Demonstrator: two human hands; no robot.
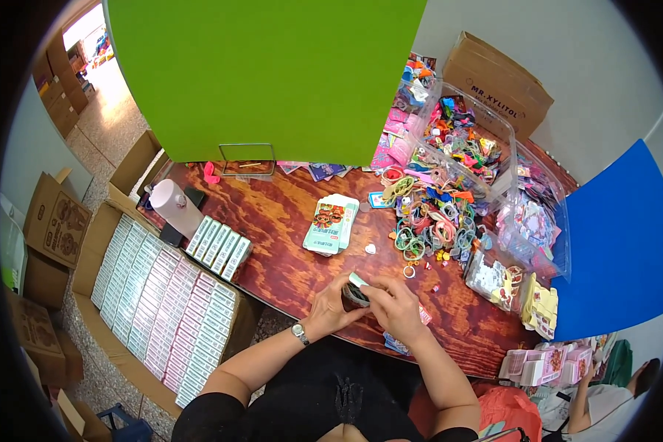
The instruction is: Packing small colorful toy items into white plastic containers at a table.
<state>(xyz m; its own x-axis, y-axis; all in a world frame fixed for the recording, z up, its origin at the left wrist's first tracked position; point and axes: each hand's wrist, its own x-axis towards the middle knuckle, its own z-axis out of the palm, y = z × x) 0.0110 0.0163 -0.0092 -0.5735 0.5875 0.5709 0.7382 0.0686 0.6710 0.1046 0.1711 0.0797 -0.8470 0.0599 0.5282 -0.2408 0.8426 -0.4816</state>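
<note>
Small dark packet [354, 294] w/ flat pale-green edge [358, 280], held betw. L hand [330, 306] & R hand [396, 309] fingers [378, 292].

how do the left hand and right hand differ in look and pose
The left hand has a silver-toned wristwatch at its wrist; the right hand has a bare wrist. The left hand curves around the left side of a small item, while the right hand bends over from the right, fingers at its pale upper edge. Both are ungloved and meet at that item.
</note>
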